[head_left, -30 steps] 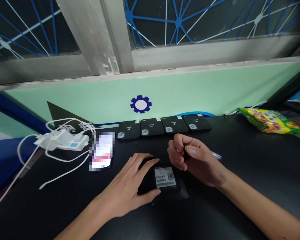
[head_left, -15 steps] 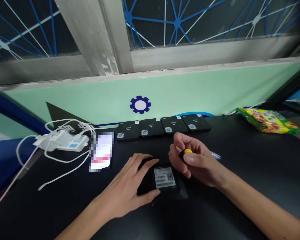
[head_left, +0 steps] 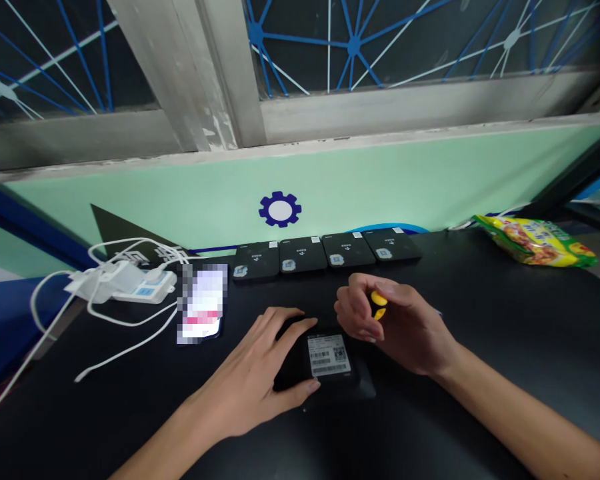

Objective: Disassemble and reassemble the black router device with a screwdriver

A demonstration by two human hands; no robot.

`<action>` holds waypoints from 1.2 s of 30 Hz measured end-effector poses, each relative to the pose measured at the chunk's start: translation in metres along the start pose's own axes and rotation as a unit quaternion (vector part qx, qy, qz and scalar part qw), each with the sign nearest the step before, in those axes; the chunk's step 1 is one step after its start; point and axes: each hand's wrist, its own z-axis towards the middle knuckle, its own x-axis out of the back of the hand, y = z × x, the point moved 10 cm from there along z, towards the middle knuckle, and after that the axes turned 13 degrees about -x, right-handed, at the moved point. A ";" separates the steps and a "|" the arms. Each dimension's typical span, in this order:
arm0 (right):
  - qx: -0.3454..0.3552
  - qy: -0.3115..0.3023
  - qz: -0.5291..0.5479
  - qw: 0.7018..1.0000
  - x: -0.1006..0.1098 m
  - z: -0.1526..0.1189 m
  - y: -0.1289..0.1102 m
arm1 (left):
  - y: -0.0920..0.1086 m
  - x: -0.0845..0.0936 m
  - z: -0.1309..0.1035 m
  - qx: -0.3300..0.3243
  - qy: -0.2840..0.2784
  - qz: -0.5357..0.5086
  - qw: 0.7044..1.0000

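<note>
A black box (head_left: 363, 383) with a white printed label (head_left: 329, 355) lies on the black table in front of me. My left hand (head_left: 265, 373) rests over the box's left side, its fingers apart and thumb at the near edge beside the label. Just right of and above the box, my right hand (head_left: 393, 323) is closed around a small yellow and black tool (head_left: 379, 300). Only the tool's rounded end shows between thumb and fingers; the rest of it is hidden in the hand.
Several flat black boxes (head_left: 301, 256) stand in a row by the green wall. Left of them lie a phone (head_left: 205, 300) with a lit screen and a white power strip (head_left: 147, 287) with tangled cables. A yellow-green snack bag (head_left: 537, 243) sits at the far right.
My right hand has turned and its thumb has shifted up, so the yellow and black tool sits at a different angle in the fingers. My left hand and the labelled box stay put.
</note>
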 end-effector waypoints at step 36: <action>0.032 0.028 -0.087 0.995 0.012 -0.006 0.001 | 0.005 0.006 0.003 -0.013 0.012 0.005 1.000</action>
